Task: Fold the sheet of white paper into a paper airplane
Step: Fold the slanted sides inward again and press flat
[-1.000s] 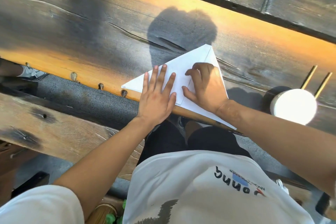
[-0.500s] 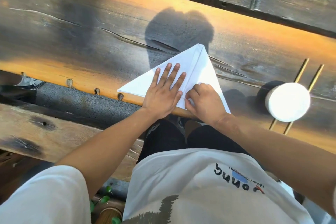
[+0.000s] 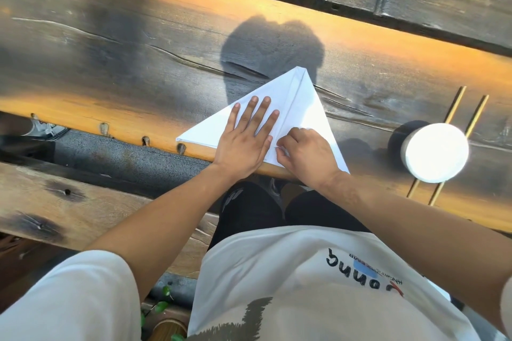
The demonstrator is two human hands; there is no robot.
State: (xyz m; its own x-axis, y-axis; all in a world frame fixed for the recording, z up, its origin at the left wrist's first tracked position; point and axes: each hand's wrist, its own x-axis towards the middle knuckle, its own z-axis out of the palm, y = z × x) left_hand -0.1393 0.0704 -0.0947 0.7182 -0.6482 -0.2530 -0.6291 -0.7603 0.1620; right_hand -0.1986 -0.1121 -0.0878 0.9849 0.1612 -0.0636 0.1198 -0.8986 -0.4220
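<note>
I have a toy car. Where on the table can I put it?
Bare wood lies left of the folded white paper, and beyond its tip. Crowded: the near edge under both hands, and right, by the round white cup on two thin wooden sticks.

Your right hand (image 3: 307, 159) is no longer up on the right flap of the paper (image 3: 303, 108): a second ago it lay curled over the middle of that flap, and now it sits at the near end of the centre crease, by the table's (image 3: 124, 44) near edge, fingers curled with the tips pressing the paper. More of the right flap lies bare. Your left hand (image 3: 245, 141) has moved slightly up the left flap, flat, fingers straight and a little closer together, its little-finger side just beside your right fingertips. The right flap now lies flatter, so the paper shows a cleaner pointed triangle.
</note>
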